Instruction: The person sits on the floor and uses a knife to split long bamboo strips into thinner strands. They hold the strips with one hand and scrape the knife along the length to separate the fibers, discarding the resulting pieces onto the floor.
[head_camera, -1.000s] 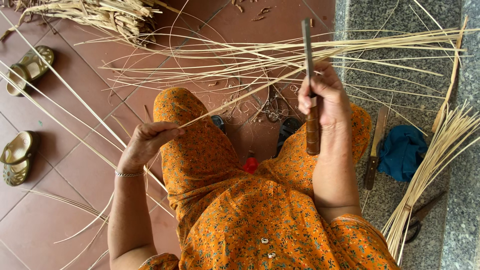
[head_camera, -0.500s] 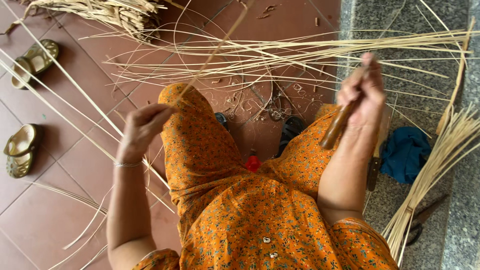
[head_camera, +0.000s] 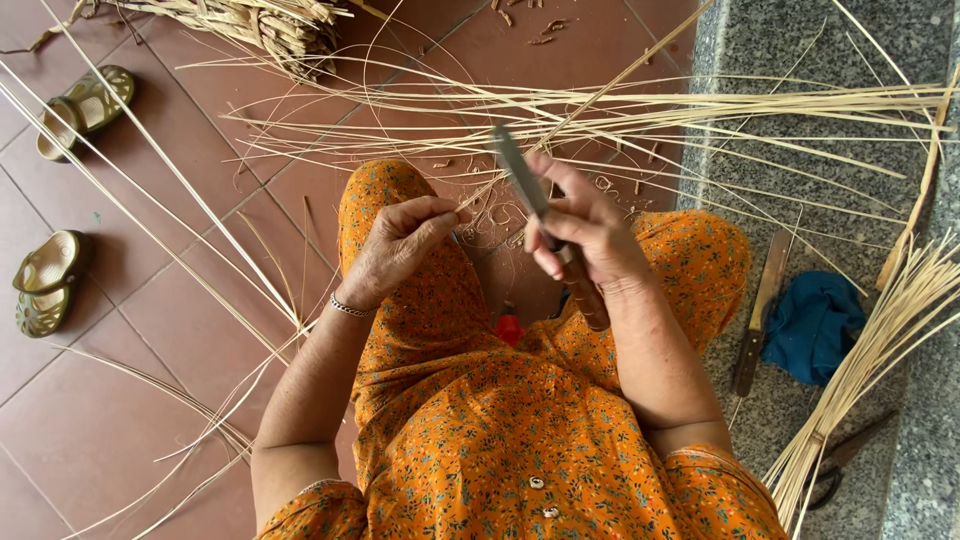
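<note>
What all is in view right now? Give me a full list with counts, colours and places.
long thin cane strips: many, pale yellow, fanned across the floor ahead
bundle of split cane: one, tan, far right
heap of dry cane scraps: one, straw colour, top left
rubber sandals: two, olive, left on the red tiles
spare wooden-handled knife: one, brown, on the grey stone
crumpled cloth: one, blue, beside that knife
knife with wooden handle: one, in the right hand's grip
left hand: pinching a strip
right hand

The floor (head_camera: 130, 330) is laid with reddish-brown square tiles, lit by soft, even daylight. Along the right side a raised step (head_camera: 800, 130) of speckled grey stone is seen. Two olive-green sandals (head_camera: 85, 105) are left on the tiles at the left.
</note>
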